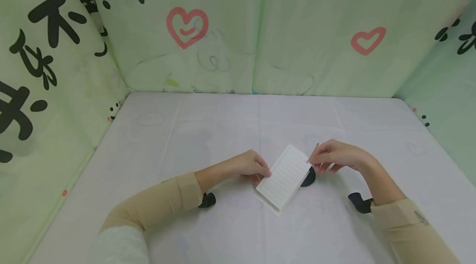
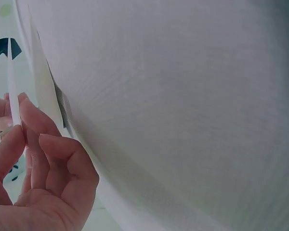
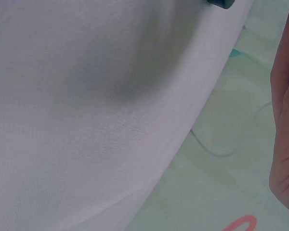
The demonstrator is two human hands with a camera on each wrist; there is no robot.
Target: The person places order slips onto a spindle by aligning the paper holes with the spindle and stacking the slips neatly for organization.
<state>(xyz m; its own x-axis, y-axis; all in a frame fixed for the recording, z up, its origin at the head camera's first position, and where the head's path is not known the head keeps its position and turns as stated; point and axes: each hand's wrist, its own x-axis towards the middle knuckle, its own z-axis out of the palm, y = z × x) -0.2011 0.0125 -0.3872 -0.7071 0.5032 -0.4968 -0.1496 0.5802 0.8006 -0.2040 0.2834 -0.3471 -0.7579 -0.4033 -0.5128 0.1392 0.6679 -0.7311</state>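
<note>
The left hand (image 1: 250,167) pinches the left edge of a small lined notepad (image 1: 284,177) between curled fingers (image 2: 36,127) and thumb. The right hand (image 1: 336,155) holds the upper right corner, its fingers curled round a thin raised sheet (image 1: 313,152). The notepad lies tilted between both hands, near the front centre of the white table (image 1: 238,123). A dark round object (image 1: 308,178) sits just under its right edge. Green printed panels (image 1: 223,28) enclose the table.
</note>
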